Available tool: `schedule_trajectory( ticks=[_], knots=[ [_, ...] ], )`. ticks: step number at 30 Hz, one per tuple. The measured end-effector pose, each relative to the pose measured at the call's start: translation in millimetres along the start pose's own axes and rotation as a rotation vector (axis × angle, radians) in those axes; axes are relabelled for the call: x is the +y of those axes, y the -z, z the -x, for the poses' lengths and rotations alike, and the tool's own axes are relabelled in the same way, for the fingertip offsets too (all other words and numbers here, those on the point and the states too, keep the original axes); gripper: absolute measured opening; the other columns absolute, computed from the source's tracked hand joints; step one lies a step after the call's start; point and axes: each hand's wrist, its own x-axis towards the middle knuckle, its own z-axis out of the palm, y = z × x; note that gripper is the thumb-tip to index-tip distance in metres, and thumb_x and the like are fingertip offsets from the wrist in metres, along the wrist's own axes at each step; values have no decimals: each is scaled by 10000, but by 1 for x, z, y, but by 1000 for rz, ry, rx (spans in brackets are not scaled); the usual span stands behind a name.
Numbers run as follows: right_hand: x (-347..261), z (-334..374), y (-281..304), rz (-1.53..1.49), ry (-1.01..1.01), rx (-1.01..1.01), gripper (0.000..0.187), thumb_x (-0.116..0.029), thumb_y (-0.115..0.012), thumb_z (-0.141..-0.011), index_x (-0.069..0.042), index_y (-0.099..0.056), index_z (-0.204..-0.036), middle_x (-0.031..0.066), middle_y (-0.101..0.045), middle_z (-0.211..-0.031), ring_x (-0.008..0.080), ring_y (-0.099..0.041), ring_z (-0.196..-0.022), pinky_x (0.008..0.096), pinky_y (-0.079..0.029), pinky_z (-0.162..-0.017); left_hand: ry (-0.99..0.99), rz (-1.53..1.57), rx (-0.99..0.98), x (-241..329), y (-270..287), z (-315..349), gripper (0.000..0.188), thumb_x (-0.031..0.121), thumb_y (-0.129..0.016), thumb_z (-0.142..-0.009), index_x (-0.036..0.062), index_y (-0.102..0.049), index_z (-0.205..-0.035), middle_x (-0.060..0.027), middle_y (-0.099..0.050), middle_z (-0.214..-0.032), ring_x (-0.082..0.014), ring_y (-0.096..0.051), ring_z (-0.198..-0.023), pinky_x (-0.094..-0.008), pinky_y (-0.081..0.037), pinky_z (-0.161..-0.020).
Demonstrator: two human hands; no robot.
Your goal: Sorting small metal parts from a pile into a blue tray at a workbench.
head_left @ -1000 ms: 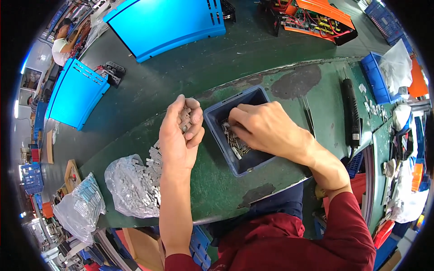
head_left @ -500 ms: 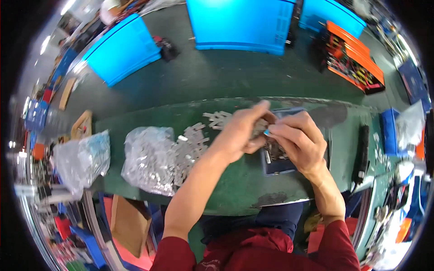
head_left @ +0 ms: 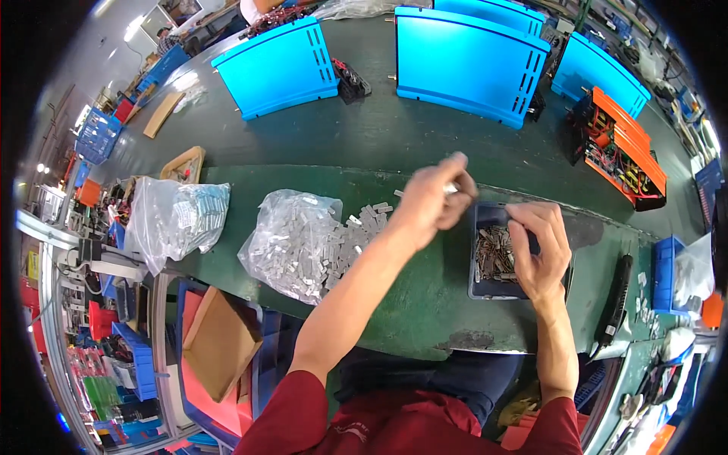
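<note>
My left hand [head_left: 434, 201] is raised above the green bench, its fingers closed around a small silver metal piece [head_left: 451, 188] of which only a bit shows. A dark shallow tray [head_left: 475, 288] to its right holds many small brass-coloured metal parts [head_left: 493, 254]. Over the tray's right side hovers my right hand [head_left: 542, 246], thumb and fingers curved and apart, with nothing visible between them. Left of my left forearm lie many flat grey metal pieces [head_left: 368, 224], spilling from a clear plastic bag [head_left: 292, 239] full of the same kind.
Another clear bag [head_left: 182, 220] lies farther left, near a small wooden tray [head_left: 184, 163]. Along the back stand blue panels [head_left: 462, 64] and an orange casing [head_left: 629, 148] with wiring. A black long-handled tool [head_left: 618, 299] and a blue bin [head_left: 667, 277] are at the right.
My hands were together over the tray and have moved apart, the right one loosening its pinch. The view has shifted, so bench items appear farther right.
</note>
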Motion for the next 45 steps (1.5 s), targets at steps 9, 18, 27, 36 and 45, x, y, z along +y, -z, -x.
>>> schedule_trajectory(
  ticks=[9,18,27,36,45],
  knots=[
    [11,2,-3,-100,-31,-17,223,63,-725,-831,-1,-702,-1044,118,-695,-940,277,-630,-816,349,-507,-732,-234,-751,552,24,66,73,603,488,-510,-1049,-1,-618,-712,16,-454,-574,-102,-356,-515,-303,-284,-511],
    [14,4,-1,-120,-61,-7,199,61,-733,-825,7,-705,-1015,116,-710,-935,292,-649,-838,368,-526,-740,-507,-1499,593,-12,103,111,316,264,-575,-1043,-22,-678,-957,-149,-685,-870,-268,-645,-771,-359,-505,-741],
    [17,5,-2,-84,-64,-29,175,38,-726,-846,0,-709,-1015,110,-701,-923,281,-639,-829,365,-514,-717,-647,-1683,323,-28,70,139,442,250,-708,-936,108,-598,-1340,-144,-596,-1370,-380,-504,-1320,-489,-402,-1104],
    [27,4,25,-49,-168,-138,120,-34,-710,-890,-20,-710,-1010,115,-701,-902,286,-652,-771,361,-535,-693,-584,-1703,287,-37,84,137,357,197,-690,-944,116,-666,-1291,-143,-561,-1426,-386,-459,-1383,-485,-395,-1130],
    [35,28,16,72,-171,-445,102,-142,-696,-876,-64,-691,-941,101,-715,-880,319,-698,-793,425,-548,-673,-773,-1221,170,-22,-14,22,292,152,-645,-998,23,-653,-1260,-142,-682,-1263,-260,-631,-1214,-357,-457,-1050]
  ],
)
